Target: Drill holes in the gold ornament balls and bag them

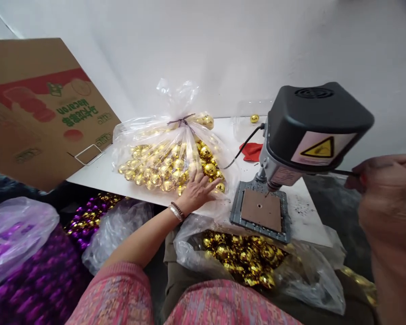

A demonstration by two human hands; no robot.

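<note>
My left hand (198, 189) lies with fingers spread on the near edge of a tied clear bag of gold balls (162, 155) on the white table (98, 174). My right hand (382, 180), close to the camera and blurred, is closed on the thin black lever (341, 172) of a small bench drill press (311, 131). The drill's bit points down at a brown board (261, 210) on its grey base. Another open bag of gold balls (246, 257) rests in my lap below the table edge.
A tilted cardboard box (43, 113) stands at the left. Bags of purple balls (37, 271) and purple beads (88, 216) lie at lower left. A red cloth (252, 151), a black cable and a clear tub holding one gold ball (254, 118) sit behind the drill.
</note>
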